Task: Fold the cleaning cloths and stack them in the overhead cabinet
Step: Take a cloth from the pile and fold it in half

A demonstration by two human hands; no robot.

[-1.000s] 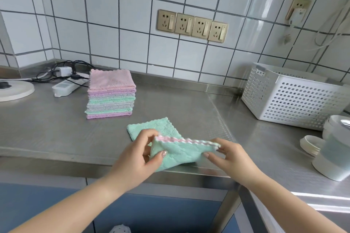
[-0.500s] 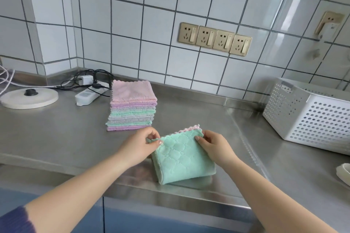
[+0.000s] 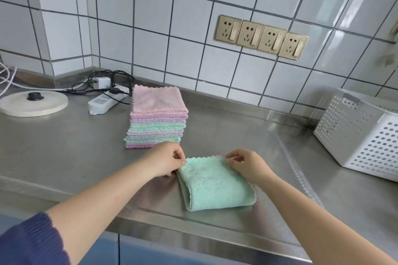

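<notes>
The steel counter [image 3: 64,157] ran from left to right under the white tiled wall [image 3: 150,28], and a row of four brass sockets [image 3: 261,36] sat on the tiles above it. At the far right stood a white perforated basket [image 3: 361,135], well apart from the work. On the far left lay a round white base [image 3: 33,103] with a dark knob at its middle, and beside it a white power strip [image 3: 105,102] with black cables tangled behind it.

The stack of folded cloths [image 3: 156,116] stood near the middle of the counter, pink on top, then purple, green and grey layers below, its right edge roughly square to the wall. Just nearer than the stack, and a little to the right, the green cloth [image 3: 217,185] lay flat on the steel, folded over (the fold showed as a rounded double edge along its left side). Its long axis ran from far to near, leaning slightly rightward toward the near edge of the counter, with the scalloped hem at the far end and a strip of pink trim peeping out there.

Both arms reached in from the near side. The left hand [image 3: 165,160] pinched the cloth's far left corner between thumb and fingertips, its knuckles close to the base of the stack. The right hand [image 3: 247,165] pinched the far right corner in the same way, fingers curled over the hem. A dark blue sleeve [image 3: 28,241] covered the left upper arm.
</notes>
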